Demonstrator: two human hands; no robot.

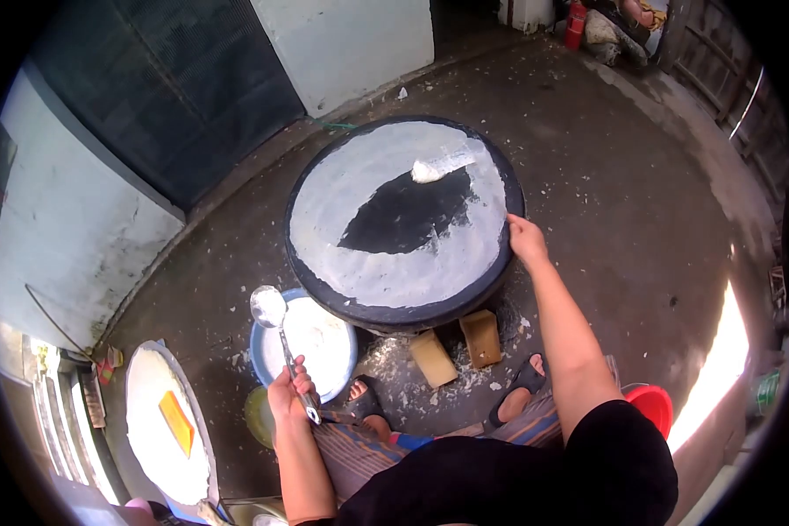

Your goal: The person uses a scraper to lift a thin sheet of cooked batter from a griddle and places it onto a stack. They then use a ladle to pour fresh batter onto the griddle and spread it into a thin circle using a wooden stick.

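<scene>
A metal ladle [270, 309] is held by its handle in my left hand [291, 390], its whitish bowl above a blue basin [256, 349] of white batter [320, 337]. My right hand [526, 238] is at the right rim of a round black griddle [359, 311], fingers closed; what they grip, if anything, is too small to make out. A thin white batter layer [342, 210] covers much of the griddle, around a bare dark patch [408, 210]. A white lump [427, 171] with a smeared streak lies near that patch's upper edge.
Two yellowish blocks [434, 358] stand below the griddle near my sandalled feet. On the left is a round white-covered surface [153, 412] with an orange-yellow flat piece [177, 422]. A red bucket [650, 408] sits at my right. White scraps litter the dark floor [614, 219].
</scene>
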